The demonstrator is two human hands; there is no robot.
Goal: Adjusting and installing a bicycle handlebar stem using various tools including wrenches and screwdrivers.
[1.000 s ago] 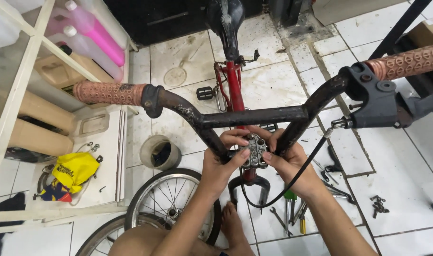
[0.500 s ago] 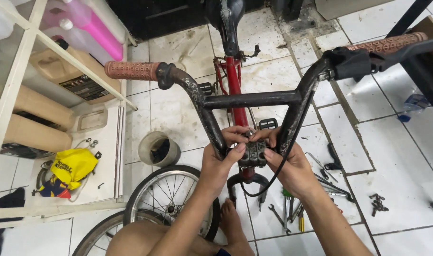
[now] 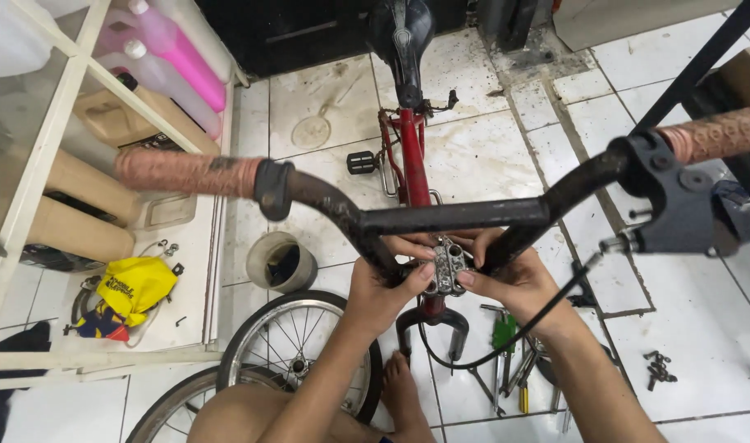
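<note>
A red bicycle frame (image 3: pixel 413 156) stands on the tiled floor with black handlebars (image 3: pixel 453 216) and worn brown grips. My left hand (image 3: pixel 381 289) and my right hand (image 3: pixel 506 277) clasp the base of the handlebars on either side of the grey metal stem clamp (image 3: pixel 445 267). Both thumbs press against the clamp. The black saddle (image 3: pixel 400 29) is at the far end. A black brake lever (image 3: pixel 679 205) sits on the right bar with its cable (image 3: pixel 514 340) looping down below my hands.
Loose wheels (image 3: pixel 293 344) lie under my knee and bare foot. Hand tools (image 3: pixel 506 361) and several bolts (image 3: pixel 659 367) lie on the floor at right. A grey pot (image 3: pixel 281 262) stands left of the frame. A white shelf (image 3: pixel 80 246) holds pink bottles, jugs and a yellow bag.
My view has moved in closer and the handlebars have swung back, left grip now further left. Both hands have stayed on the stem clamp.
</note>
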